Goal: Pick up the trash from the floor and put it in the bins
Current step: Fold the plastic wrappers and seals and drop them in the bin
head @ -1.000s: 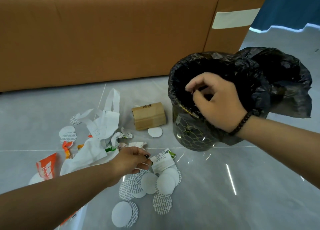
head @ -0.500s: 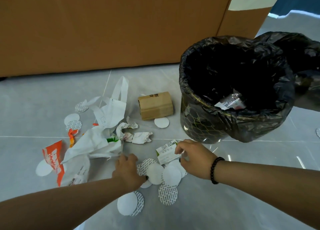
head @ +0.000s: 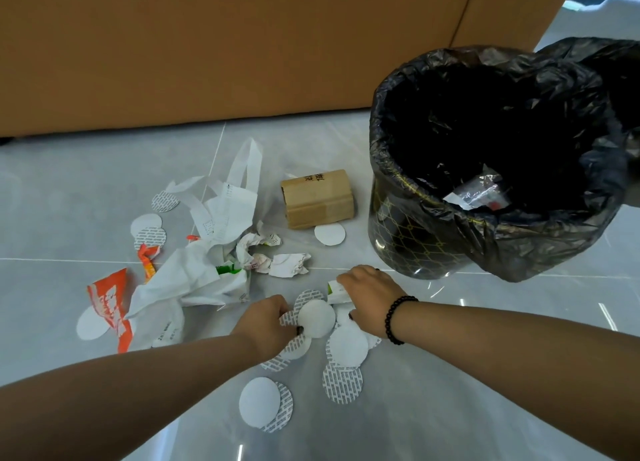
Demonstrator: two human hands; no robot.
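Reaching down at the same heap, both hands are on the floor [head: 485, 374] in front of the bin [head: 408, 238]. The left hand [head: 268, 325] has its fingers curled onto the edge of the pile of round paper discs [head: 347, 344], pinching one or two of them. The right hand [head: 372, 296], with a black bead bracelet [head: 398, 318] on the wrist, is curled over a small white and green label [head: 333, 291] right at the top of that pile; looks like it's gripping it, though the fingers hide most of the paper.

The discs are flat circles, some plain white, some with grey printed lines, overlapping each other between the two hands. A few more lie apart: two nearer the camera [head: 265, 405], one by the cardboard box [head: 317, 199], several off to the left.

Left of the hands there's a crumpled white bag [head: 194, 277] with handles, crumpled receipts [head: 287, 264], and an orange wrapper [head: 107, 301]. The bin is black with a gold pattern, lined with a black bag [head: 554, 238], and stands just beyond the right hand with some clear plastic trash [head: 476, 192] inside. A second black-lined bin [head: 620, 76] peeks in behind it. A brown sofa [head: 242, 44] runs along the back.
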